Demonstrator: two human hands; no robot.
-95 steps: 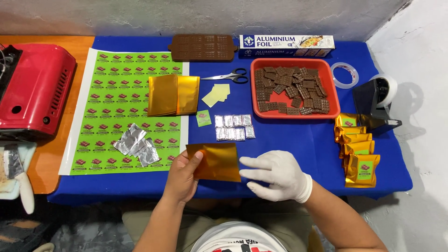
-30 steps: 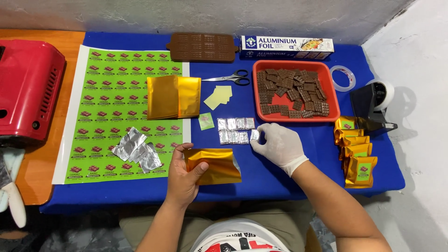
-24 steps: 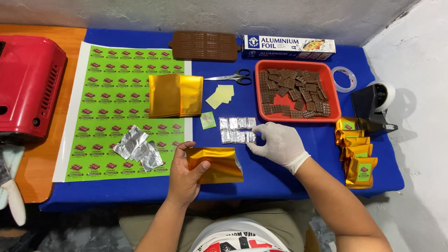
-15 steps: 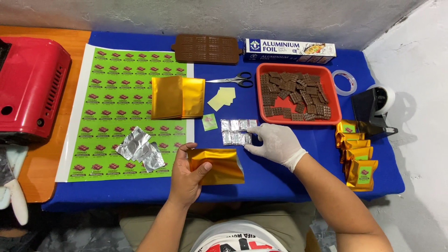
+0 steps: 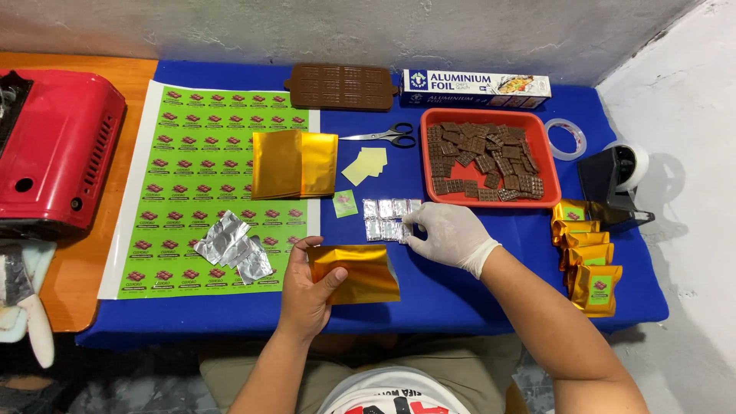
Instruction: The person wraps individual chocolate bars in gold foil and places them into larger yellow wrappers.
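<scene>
While left grip [image 5: 307,287] pinching gold pouch [image 5: 356,274], gloved right grip [image 5: 448,234] narrow on foil-wrapped pieces [image 5: 387,218].

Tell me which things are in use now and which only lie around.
In use: left hand holds flat gold foil pouch; gloved right hand touches small silver foil-wrapped squares.
Lying about: steel scissors, red plastic tray, brown chocolate mould.

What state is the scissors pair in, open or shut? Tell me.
Shut. The scissors lie flat on the blue tablecloth, their blades together as one thin point, with no gap between them.
</scene>
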